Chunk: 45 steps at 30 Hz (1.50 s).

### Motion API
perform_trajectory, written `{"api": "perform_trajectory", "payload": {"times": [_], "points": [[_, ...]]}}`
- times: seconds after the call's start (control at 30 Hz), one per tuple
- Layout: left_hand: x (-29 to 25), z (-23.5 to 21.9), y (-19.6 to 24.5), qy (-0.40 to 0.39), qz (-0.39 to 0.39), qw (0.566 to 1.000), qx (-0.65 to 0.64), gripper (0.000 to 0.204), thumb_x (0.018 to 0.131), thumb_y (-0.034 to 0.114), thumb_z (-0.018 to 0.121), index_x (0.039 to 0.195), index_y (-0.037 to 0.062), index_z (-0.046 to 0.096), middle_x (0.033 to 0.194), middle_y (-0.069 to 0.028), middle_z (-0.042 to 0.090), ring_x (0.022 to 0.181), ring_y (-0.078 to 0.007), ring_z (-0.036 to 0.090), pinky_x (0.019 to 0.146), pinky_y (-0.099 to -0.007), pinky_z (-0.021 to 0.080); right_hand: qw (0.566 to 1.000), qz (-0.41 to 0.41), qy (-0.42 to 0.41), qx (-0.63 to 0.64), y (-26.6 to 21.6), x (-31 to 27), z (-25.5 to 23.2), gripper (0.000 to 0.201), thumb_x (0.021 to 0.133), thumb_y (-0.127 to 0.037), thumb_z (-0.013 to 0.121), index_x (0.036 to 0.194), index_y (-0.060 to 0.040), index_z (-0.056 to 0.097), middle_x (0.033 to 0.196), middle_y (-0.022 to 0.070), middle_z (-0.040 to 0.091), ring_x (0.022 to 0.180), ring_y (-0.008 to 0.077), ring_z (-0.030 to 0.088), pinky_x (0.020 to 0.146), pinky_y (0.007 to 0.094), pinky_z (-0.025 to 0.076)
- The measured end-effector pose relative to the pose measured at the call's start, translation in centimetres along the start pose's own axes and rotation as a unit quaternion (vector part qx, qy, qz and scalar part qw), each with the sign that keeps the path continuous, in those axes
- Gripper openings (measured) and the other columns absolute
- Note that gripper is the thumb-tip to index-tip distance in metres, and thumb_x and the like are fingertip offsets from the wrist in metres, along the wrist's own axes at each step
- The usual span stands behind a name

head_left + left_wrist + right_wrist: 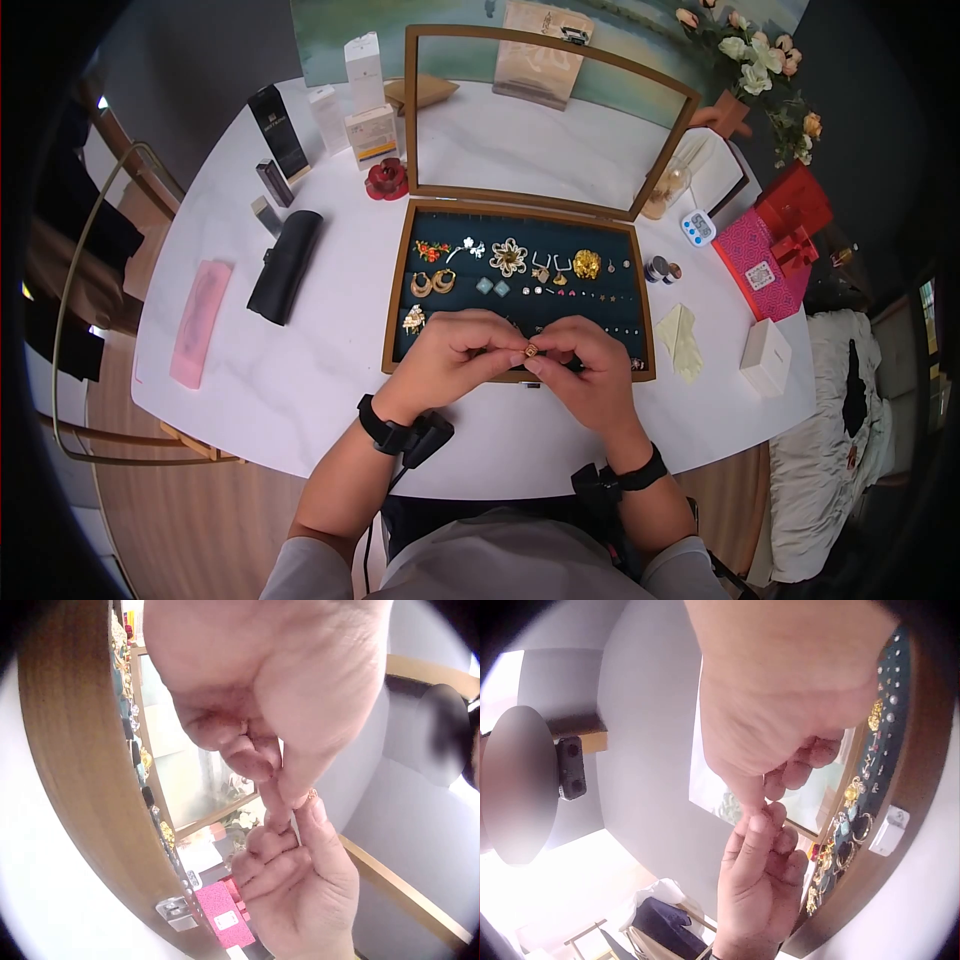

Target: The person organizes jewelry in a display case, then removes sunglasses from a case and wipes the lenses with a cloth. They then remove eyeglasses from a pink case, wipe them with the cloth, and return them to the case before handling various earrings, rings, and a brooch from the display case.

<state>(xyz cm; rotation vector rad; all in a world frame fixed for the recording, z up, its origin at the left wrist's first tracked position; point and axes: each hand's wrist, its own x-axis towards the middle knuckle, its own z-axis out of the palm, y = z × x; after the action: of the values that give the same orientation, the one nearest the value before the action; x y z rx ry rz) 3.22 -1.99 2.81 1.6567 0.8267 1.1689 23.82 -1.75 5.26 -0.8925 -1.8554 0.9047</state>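
Between the fingertips of both hands is a small gold piece of jewelry, held over the front of the jewelry box. My left hand pinches it from one side with thumb and forefinger. From the other side, my right hand pinches it the same way. In the left wrist view a bit of the gold piece shows at the meeting fingertips; fingers cover most of it. Earrings and brooches sit in rows on the box's dark green lining, its front part hidden by the hands.
The box's clear framed lid stands raised at the back. To the left lie a black case and a pink pouch. On the right are a timer, a pale green cloth, a white box and a pink gift box.
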Motion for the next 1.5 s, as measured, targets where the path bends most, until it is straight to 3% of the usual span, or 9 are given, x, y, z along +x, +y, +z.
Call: {"api": "perform_trajectory", "payload": {"times": [0.07,0.2,0.27,0.43,0.6,0.73,0.8,1.0,1.5], "points": [[0.0,0.0,-0.3,0.030,0.063,0.997,0.041,0.010,0.084,0.003,0.075,0.093,-0.0006,0.074,0.090,-0.0095,0.072,0.080,-0.0169,0.070,0.067,-0.0269,0.055,1.000,-0.010,0.009,0.008,0.4,-0.2,0.2,0.016,0.080,0.000,0.078,0.095,-0.0030,0.071,0.092,0.0072,0.069,0.073,0.0120,0.065,0.063,0.0237,0.052],[0.0,0.0,0.0,0.031,0.063,0.996,0.047,0.011,0.084,0.003,0.075,0.095,-0.0004,0.074,0.091,-0.0099,0.073,0.079,-0.0172,0.070,0.068,-0.0272,0.055,0.999,-0.028,0.019,0.000,0.1,-0.1,0.3,0.014,0.080,0.001,0.077,0.092,-0.0034,0.071,0.091,0.0075,0.069,0.074,0.0130,0.066,0.064,0.0242,0.054],[-0.1,0.0,0.3,0.028,0.009,0.999,0.027,0.013,0.085,0.003,0.074,0.097,-0.0011,0.074,0.090,-0.0105,0.073,0.080,-0.0173,0.070,0.067,-0.0269,0.054,0.999,-0.034,0.021,-0.017,0.1,-0.2,0.4,0.013,0.081,0.001,0.077,0.092,-0.0034,0.071,0.090,0.0075,0.069,0.074,0.0134,0.066,0.065,0.0243,0.054],[-0.1,-0.1,-0.2,0.005,0.012,1.000,0.005,0.014,0.088,0.001,0.071,0.101,-0.0018,0.074,0.095,-0.0114,0.072,0.083,-0.0176,0.069,0.071,-0.0266,0.053,0.997,-0.042,0.035,-0.050,0.3,0.0,0.6,0.012,0.081,0.001,0.076,0.090,-0.0045,0.070,0.088,0.0064,0.068,0.073,0.0160,0.066,0.062,0.0257,0.053],[-0.2,-0.1,-0.4,0.001,0.011,1.000,-0.003,0.015,0.089,0.002,0.070,0.103,-0.0015,0.073,0.096,-0.0116,0.073,0.084,-0.0178,0.069,0.072,-0.0269,0.053,0.971,-0.139,0.047,-0.186,0.6,0.1,0.5,0.014,0.078,0.001,0.075,0.089,-0.0070,0.070,0.087,0.0046,0.067,0.069,0.0202,0.063,0.057,0.0288,0.049],[-0.1,0.0,-0.4,0.015,0.027,0.999,0.006,0.013,0.088,0.003,0.072,0.100,-0.0004,0.074,0.092,-0.0117,0.074,0.082,-0.0185,0.069,0.070,-0.0271,0.054,0.975,-0.132,0.049,-0.174,0.5,-0.2,0.7,0.014,0.080,0.001,0.075,0.091,-0.0057,0.069,0.088,0.0056,0.067,0.070,0.0184,0.064,0.059,0.0276,0.050],[0.0,0.0,-0.2,0.023,0.044,0.999,0.023,0.012,0.087,0.003,0.072,0.099,-0.0001,0.075,0.091,-0.0118,0.074,0.081,-0.0190,0.070,0.070,-0.0270,0.054,0.994,-0.065,0.053,-0.063,0.2,-0.4,0.9,0.014,0.082,0.000,0.075,0.094,-0.0039,0.070,0.090,0.0070,0.068,0.071,0.0159,0.065,0.062,0.0258,0.052],[-0.1,-0.2,-0.1,0.042,0.068,0.996,0.025,0.012,0.084,0.003,0.074,0.096,0.0019,0.075,0.090,-0.0110,0.074,0.082,-0.0209,0.071,0.071,-0.0286,0.056,0.999,-0.030,0.039,0.005,-0.5,-0.6,0.5,0.019,0.080,-0.002,0.078,0.098,-0.0021,0.070,0.091,0.0079,0.068,0.072,0.0135,0.064,0.063,0.0240,0.052],[-0.2,-0.2,-0.2,0.037,0.087,0.995,0.036,0.017,0.084,-0.002,0.072,0.101,0.0001,0.074,0.096,-0.0127,0.073,0.084,-0.0208,0.071,0.072,-0.0278,0.056,0.996,-0.056,0.040,-0.061,-1.9,-0.3,1.0,0.017,0.080,-0.002,0.079,0.094,-0.0017,0.071,0.090,0.0095,0.068,0.075,0.0177,0.069,0.062,0.0269,0.059]]}}
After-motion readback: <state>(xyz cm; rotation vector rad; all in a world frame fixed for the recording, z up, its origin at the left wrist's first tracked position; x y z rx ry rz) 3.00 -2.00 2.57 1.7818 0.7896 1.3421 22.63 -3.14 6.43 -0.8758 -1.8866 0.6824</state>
